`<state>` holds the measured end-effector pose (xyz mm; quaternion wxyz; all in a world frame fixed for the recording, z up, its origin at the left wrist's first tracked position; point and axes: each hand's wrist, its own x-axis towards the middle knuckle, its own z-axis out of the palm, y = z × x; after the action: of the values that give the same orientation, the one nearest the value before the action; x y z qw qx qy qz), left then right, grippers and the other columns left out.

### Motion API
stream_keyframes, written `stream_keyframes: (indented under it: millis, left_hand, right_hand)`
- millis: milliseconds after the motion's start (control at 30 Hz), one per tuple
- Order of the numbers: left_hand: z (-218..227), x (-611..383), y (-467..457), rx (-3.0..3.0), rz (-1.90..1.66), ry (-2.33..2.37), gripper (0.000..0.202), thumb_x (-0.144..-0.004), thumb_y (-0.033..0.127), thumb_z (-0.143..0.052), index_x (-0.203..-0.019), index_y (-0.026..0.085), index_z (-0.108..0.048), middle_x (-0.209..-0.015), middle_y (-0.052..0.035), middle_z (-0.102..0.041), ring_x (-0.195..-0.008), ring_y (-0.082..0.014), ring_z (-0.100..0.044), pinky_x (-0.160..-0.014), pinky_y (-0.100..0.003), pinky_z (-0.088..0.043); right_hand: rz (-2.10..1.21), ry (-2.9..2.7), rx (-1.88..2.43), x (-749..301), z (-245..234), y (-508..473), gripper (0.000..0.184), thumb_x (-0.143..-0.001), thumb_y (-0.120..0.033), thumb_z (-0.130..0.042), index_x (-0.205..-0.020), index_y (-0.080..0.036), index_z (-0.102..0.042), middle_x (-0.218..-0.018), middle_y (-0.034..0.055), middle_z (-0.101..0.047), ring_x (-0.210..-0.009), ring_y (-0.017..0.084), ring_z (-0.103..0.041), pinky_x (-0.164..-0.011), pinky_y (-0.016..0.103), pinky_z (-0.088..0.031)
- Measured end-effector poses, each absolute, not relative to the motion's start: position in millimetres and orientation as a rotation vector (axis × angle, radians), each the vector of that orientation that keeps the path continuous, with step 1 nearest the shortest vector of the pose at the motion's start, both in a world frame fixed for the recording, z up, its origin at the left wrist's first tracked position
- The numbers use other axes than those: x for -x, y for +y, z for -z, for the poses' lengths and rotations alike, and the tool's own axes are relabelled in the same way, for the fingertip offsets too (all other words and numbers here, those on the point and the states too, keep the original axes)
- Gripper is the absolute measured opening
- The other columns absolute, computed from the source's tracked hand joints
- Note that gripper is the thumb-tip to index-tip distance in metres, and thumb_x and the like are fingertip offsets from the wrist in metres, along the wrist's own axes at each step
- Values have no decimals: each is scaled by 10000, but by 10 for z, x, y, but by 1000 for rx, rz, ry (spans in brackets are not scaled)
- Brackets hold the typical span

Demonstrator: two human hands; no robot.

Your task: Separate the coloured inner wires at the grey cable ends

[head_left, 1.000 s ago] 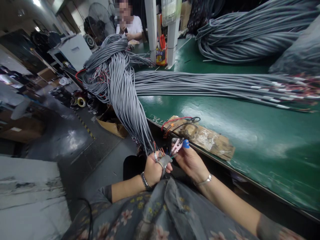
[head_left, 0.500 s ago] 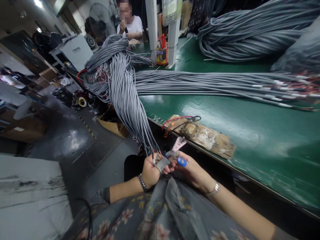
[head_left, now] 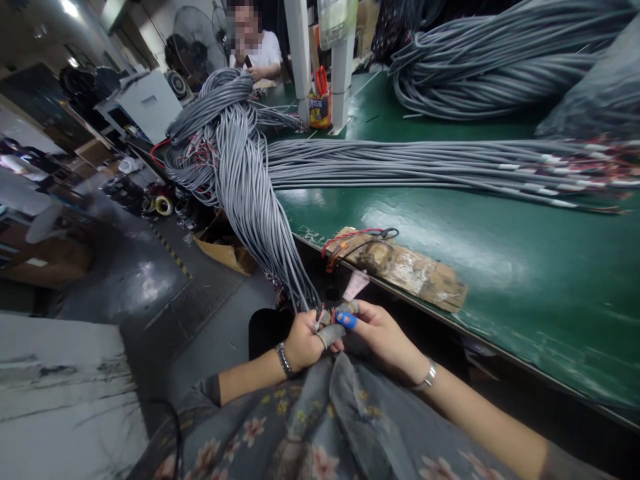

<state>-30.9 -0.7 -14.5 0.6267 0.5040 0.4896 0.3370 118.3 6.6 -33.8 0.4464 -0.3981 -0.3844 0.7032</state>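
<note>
Near the table's front edge my left hand is closed around the end of a grey cable, with grey tape wrapped on its thumb. My right hand, with a blue cover on its thumb, pinches the thin coloured wires that come out of the cable end. The two hands almost touch, and their fingers partly hide the wires. From my left hand a thick bundle of grey cables runs up and over the table edge. A pale pink clip-like piece lies just beyond my right fingers.
On the green table lies a stained wooden board with red and black leads. More grey cables stretch to the right, and a large coil lies behind. Across the table sits a person. A cardboard box stands below.
My right thumb has moved left and down onto the wires, closer to my left hand. My left hand stays in nearly the same place. The view has shifted slightly.
</note>
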Motion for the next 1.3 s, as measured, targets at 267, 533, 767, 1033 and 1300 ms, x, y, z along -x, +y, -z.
stream_keyframes:
  millis: [267, 533, 767, 1033, 1300]
  left_hand:
    - [238, 288, 19, -929, -859, 1137, 468, -600, 586, -729, -552, 148, -571, -474, -36, -606, -402, -111, -534, -432, -217, -409]
    - [294, 273, 29, -816, -909, 1144, 437, -576, 540, -749, -570, 143, -567, -469, -36, -606, -381, -99, -508, -417, -216, -402]
    - [200, 246, 46, -838, -915, 1205, 432, -558, 532, -761, -529, 155, -550, -448, -19, -587, -377, -94, -503, -413, -211, -408]
    - [134, 226, 21, -963, -860, 1216, 425, -560, 529, -769, -542, 162, -557, -442, -6, -577, -392, -96, -502, -428, -213, -421]
    - [154, 231, 7, -943, -892, 1234, 452, -589, 574, -732, -528, 159, -565, -451, -25, -588, -405, -104, -517, -447, -221, -426]
  right_hand:
    - [-1721, -878, 1028, -1157, 401, 42, 326, -641, -464, -776, -638, -189, -603, -553, -16, -585, -516, 120, -485, -503, 259, -401]
    - [-1750, -898, 1000, -1206, 398, 77, 393, -607, -527, -778, -586, -185, -583, -533, -24, -556, -506, 110, -452, -537, 268, -384]
    - [-1710, -862, 1032, -1256, 434, 124, 377, -603, -526, -782, -663, -181, -640, -567, -20, -564, -520, 109, -460, -516, 255, -377]
    - [-1794, -768, 944, -1099, 455, 50, 339, -621, -454, -789, -765, -189, -632, -583, -17, -605, -516, 136, -536, -495, 267, -426]
    - [-1779, -719, 976, -1084, 388, 36, 300, -647, -432, -782, -691, -202, -594, -523, -31, -582, -472, 124, -511, -453, 247, -398]
